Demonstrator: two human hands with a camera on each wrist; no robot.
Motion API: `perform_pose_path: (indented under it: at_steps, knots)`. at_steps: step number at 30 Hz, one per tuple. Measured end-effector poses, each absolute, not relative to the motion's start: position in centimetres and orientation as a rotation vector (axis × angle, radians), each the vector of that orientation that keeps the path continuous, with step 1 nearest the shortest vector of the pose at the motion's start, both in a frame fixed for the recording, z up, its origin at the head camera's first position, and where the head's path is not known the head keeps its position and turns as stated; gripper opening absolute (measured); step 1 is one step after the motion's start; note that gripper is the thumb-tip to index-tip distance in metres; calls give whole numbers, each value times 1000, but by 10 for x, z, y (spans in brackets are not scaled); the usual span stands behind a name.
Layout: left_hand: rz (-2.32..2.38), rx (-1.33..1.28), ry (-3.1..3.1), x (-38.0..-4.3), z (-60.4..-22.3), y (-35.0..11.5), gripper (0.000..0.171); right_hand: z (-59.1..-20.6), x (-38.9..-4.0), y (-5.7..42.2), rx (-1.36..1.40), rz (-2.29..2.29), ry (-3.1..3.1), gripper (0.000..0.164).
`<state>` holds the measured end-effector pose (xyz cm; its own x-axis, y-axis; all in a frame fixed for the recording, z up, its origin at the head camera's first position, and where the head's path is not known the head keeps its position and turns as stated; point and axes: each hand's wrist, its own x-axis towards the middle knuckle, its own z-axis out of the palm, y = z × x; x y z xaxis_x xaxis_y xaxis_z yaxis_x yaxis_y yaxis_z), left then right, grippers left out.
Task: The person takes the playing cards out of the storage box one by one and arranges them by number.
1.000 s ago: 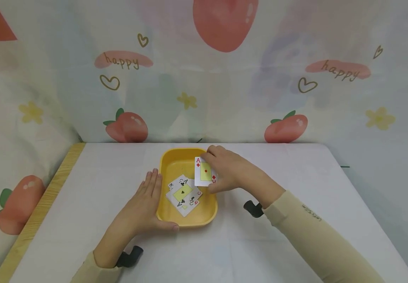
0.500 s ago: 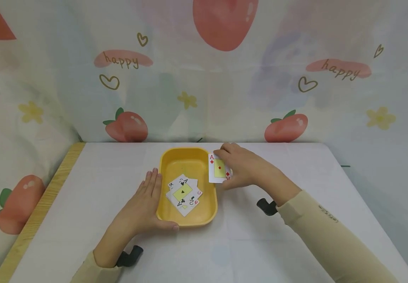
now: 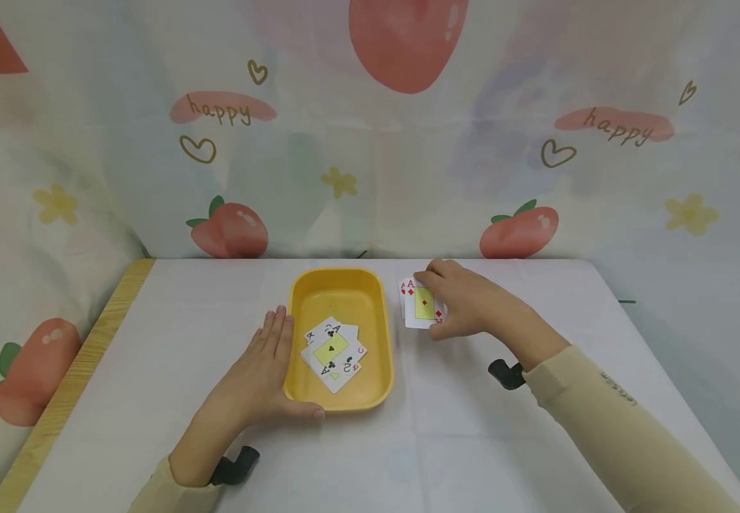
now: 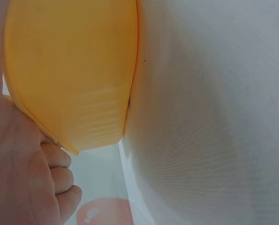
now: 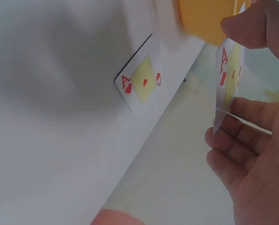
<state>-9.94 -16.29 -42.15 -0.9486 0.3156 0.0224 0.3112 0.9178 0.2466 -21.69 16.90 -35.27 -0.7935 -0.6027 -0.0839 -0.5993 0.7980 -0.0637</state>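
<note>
My right hand (image 3: pixel 466 299) grips an ace of diamonds playing card (image 3: pixel 424 306) by its edges, between thumb and fingers, to the right of the yellow tray (image 3: pixel 387 342). In the right wrist view that card (image 5: pixel 229 75) is held above the table, apart from an ace of hearts (image 5: pixel 141 79) lying face up on it. From the head, the held card mostly covers the ace of hearts. Against the tray's left side rests my left hand (image 3: pixel 257 377), fingers straight, thumb along the near rim. Several cards lie overlapped in the tray, an ace of clubs (image 3: pixel 331 349) on top.
A white cloth covers the table (image 3: pixel 357 463), with a wooden edge strip (image 3: pixel 75 370) along its left. Behind the table hangs a printed curtain (image 3: pixel 370 142) with fruit and hearts. Black wrist mounts (image 3: pixel 238 464) stick out by both sleeves.
My right hand has carried the ace of diamonds rightward from over the tray's right rim to above the ace of hearts. My left hand and the tray stay put.
</note>
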Motion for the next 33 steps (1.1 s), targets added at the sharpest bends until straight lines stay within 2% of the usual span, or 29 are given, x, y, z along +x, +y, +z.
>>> perform_pose_path:
  at_steps: [11, 33]
  knots:
    - [383, 510, 3055, -100, -422, -163, 143, -361, -226, 191, -900, 48, 2890, 83]
    - [389, 506, 3054, -99, -422, -163, 142, -385, -241, 221, -728, -31, 2850, 83]
